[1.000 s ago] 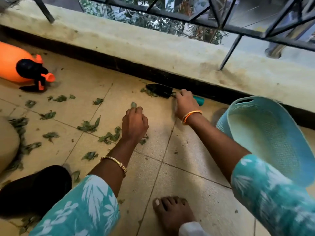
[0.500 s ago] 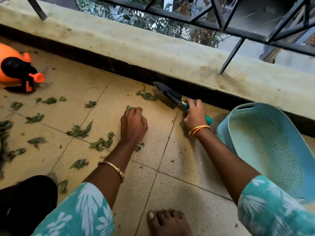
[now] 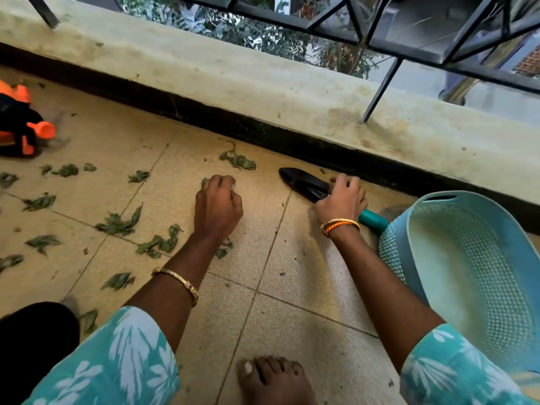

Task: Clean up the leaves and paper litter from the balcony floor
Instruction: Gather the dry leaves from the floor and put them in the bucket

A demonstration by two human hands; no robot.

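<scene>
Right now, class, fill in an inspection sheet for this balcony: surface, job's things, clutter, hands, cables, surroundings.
Surface: tiled floor, dusty, with dirt specks.
Job's things: leaves scattered on the left tiles; trowel lying blade-down near the wall; basket tilted at right, no litter seen inside.
Clutter: orange sprayer at far left; dark object at lower left, unclear.
Hands: left hand curled, a leaf at its fingertips, grip unclear; right hand grips the trowel.
Cables: nothing seen.
Surroundings: ledge, railing, trees beyond.
</scene>
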